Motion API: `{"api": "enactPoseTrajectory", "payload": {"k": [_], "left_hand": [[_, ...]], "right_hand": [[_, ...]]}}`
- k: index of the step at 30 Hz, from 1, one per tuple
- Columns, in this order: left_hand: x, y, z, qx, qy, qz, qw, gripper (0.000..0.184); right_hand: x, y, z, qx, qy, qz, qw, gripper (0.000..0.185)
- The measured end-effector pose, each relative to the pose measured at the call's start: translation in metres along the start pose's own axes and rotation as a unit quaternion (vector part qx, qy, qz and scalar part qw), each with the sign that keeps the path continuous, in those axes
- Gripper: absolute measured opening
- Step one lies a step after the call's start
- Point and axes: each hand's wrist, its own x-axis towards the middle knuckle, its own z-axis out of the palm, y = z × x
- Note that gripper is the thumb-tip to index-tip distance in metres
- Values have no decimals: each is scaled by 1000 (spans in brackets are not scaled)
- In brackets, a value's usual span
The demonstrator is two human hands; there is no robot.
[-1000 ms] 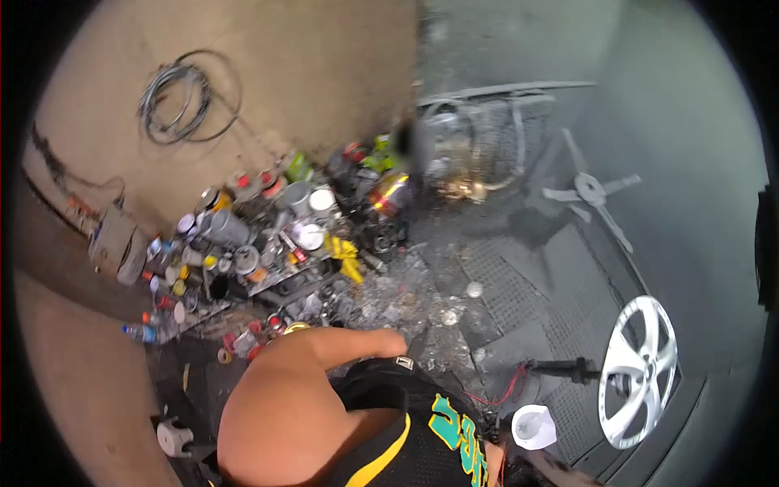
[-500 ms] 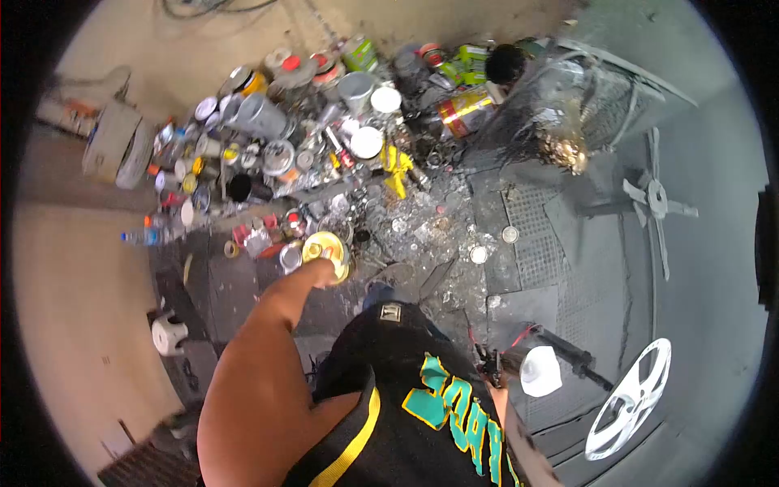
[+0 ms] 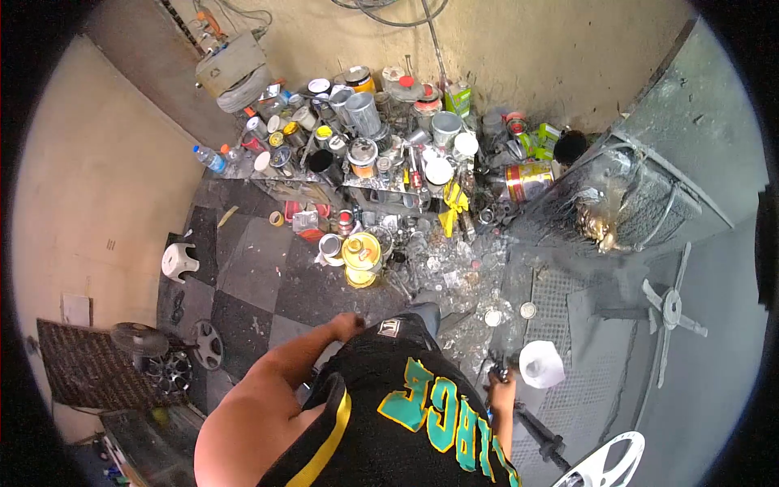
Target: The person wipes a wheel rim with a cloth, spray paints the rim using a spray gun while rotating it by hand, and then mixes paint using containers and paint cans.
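Observation:
My left hand [image 3: 347,326] is beside my thigh, off the floor items, its fingers curled and nothing visible in them. In front of it stands a yellow-topped paint can [image 3: 362,252] with a small yellow cap on its lid. An open tin [image 3: 330,246] is at that can's left. My right hand [image 3: 502,393], low at my right side, is wrapped round the grip of a spray gun [image 3: 497,370]. A white cup [image 3: 541,364] sits beside the gun and seems to belong to it; the joint between them is hard to see.
A low bench along the wall bears many tins, grey cups [image 3: 363,114] and bottles. A yellow cloth [image 3: 454,208] hangs at its edge. White wheel covers [image 3: 608,463] are on stands to the right. A white stool [image 3: 179,260] stands left.
My left hand has let go of the yellow-topped can and drawn back toward my body. My view has tilted and shifted left. The spray gun remains in my right hand.

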Motion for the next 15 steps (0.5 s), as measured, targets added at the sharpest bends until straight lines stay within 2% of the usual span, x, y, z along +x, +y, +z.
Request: {"api": "enactPoseTrajectory", "payload": {"k": [1,2,4,8,12,14,15], "left_hand": [[-8,1,-10,-21,-4,-60,998,32],[-10,-8,-13,-22,6,-57,998,32],[-11,-32,-19,50,29,-71,996,32],[-10,-40,-42,-42,66,-120,990,31],[26,-28,-38,-22,102,-74,992,30],[40,-18,-42,-7,101,-52,994,31],[47,-10,-46,-12,77,-30,997,32]], "right_hand": [[11,-9,-3,-14,-9,-28,999,45],[22,-19,-5,-28,-18,-59,998,47],[37,-43,-7,-14,-40,-58,997,49],[55,-92,-3,28,-12,-88,996,34],[79,-139,-16,65,13,-111,992,31],[88,-170,-23,90,61,-121,987,41],[96,-186,-30,111,68,-92,987,42]]}}
